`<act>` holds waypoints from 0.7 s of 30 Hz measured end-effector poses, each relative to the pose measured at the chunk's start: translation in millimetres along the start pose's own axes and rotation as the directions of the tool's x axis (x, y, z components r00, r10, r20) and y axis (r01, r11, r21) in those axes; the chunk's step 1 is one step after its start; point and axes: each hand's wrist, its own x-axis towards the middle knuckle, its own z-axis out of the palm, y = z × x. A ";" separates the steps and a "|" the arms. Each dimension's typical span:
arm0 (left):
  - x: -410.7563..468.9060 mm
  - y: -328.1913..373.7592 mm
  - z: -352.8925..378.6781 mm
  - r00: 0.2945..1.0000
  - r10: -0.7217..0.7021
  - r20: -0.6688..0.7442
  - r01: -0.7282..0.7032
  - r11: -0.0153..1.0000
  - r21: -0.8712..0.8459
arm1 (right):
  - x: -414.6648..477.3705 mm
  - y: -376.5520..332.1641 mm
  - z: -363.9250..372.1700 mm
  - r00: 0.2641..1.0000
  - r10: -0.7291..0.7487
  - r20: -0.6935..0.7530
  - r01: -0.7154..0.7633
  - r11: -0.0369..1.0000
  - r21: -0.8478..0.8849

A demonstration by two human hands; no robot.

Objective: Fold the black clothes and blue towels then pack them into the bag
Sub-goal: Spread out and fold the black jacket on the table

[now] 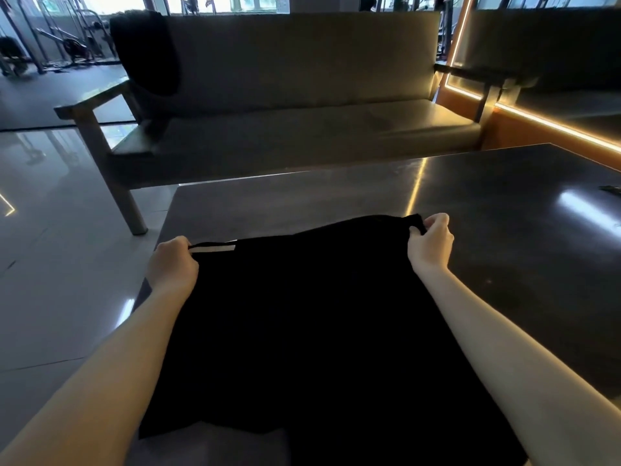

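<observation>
A black garment (312,317) with a white stripe near its far left corner is spread over the near part of a dark table (504,230). My left hand (173,264) grips the far left corner at the stripe. My right hand (431,243) pinches the far right corner, which is lifted slightly off the table. Another dark cloth (148,52) hangs over the backrest of the sofa at its left end. No bag and no blue towel are in view.
A grey sofa (302,129) with wooden arms stands just beyond the table. A small dark object (610,190) lies at the table's right edge. Glossy tiled floor (50,230) lies to the left, with gym equipment (67,38) behind it. Lit orange trim (554,122) runs along the right.
</observation>
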 end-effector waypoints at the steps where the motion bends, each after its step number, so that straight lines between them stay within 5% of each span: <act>1: 1.0 0.8 1.2 1.000 -0.008 -0.005 0.008 1.000 -0.003 | 1.8 1.8 3.8 1.000 -0.008 0.005 0.008 0.999 -0.048; 7: -29.4 17.8 -1.0 0.976 0.219 -0.018 -0.219 0.976 0.002 | 0.7 16.8 17.6 0.970 -0.220 0.100 0.239 0.813 -0.530; 12: -48.7 8.8 6.6 0.880 0.221 0.421 -0.296 0.947 0.122 | -5.7 24.5 7.9 0.877 -0.374 0.303 0.478 0.606 -0.636; 16: -43.7 -16.6 13.5 0.841 0.166 0.514 -0.228 0.972 0.059 | -8.3 33.3 2.7 0.805 -0.164 0.570 0.540 0.600 -0.590; 21: -43.0 -26.3 16.4 0.883 0.180 0.433 -0.209 0.978 0.019 | -1.0 34.4 1.8 0.800 -0.096 0.592 0.525 0.590 -0.613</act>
